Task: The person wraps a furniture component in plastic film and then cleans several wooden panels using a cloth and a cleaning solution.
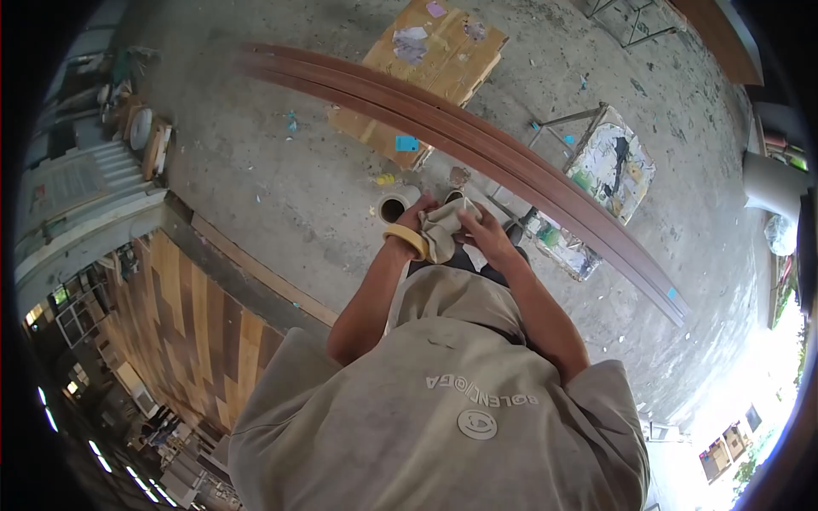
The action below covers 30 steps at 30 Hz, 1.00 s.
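In front of my waist, both hands are closed on a crumpled grey-beige cloth. My left hand grips its left side, and my right hand pinches its upper right edge. The cloth matches my shirt in colour; I cannot tell if it is a loose rag or part of the shirt. A roll of yellowish tape is worn round my left wrist like a bracelet. Just left of that hand stands a pale round can with a dark inside. Past the hands, a second dark round opening is partly hidden.
Long reddish-brown strips cross ahead from upper left to lower right. Beneath them lie a cardboard-covered stand and paint-spattered stools. A wood-patterned panel lies to the left. Scraps litter the concrete floor.
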Available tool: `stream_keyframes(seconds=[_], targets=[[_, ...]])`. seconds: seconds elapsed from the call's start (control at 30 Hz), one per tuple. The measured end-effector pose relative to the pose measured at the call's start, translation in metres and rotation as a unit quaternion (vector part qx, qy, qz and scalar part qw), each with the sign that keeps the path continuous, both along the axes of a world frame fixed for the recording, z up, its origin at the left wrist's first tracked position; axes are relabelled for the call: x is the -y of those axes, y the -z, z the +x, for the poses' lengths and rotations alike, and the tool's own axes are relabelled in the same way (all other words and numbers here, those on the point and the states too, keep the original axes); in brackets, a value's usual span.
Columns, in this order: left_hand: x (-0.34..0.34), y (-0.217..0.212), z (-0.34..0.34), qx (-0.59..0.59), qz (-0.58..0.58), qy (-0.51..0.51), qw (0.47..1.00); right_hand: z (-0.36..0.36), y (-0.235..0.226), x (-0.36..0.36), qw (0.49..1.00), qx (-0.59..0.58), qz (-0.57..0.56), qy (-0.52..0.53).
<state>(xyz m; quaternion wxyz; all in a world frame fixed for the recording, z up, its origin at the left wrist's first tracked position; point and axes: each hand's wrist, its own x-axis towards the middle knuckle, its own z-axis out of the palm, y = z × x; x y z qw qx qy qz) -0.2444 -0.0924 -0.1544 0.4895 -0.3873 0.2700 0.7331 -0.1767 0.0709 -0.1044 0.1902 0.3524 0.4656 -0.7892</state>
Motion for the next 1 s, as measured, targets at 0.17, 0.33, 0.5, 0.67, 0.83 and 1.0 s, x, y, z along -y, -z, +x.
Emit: stream_keyframes(seconds=[0.17, 0.33, 0.5, 0.67, 0.83, 1.0], targets=[[-0.007, 0.027, 0.018, -0.288, -0.207, 0.194, 0.915, 0.003, 0.016, 0.011, 0.988, 0.053, 0.134, 0.057], [-0.031, 0.020, 0.013, -0.181, -0.057, 0.168, 0.967, 0.041, 0.021, -0.032, 0.796, -0.213, 0.510, -0.246], [-0.017, -0.038, 0.028, -0.169, 0.105, 0.134, 0.971, 0.011, -0.020, -0.032, 0.972, -0.016, 0.220, 0.085], [-0.017, -0.045, 0.045, -0.346, 0.022, 0.200, 0.917, 0.008, -0.071, -0.041, 0.866, -0.218, 0.447, -0.053], [-0.041, -0.042, 0.070, -0.460, -0.051, 0.156, 0.873, 0.033, -0.101, -0.056, 0.771, -0.291, 0.566, -0.035], [-0.049, -0.074, 0.094, -0.571, -0.118, 0.264, 0.768, 0.065, -0.112, -0.068, 0.720, -0.326, 0.606, -0.093]])
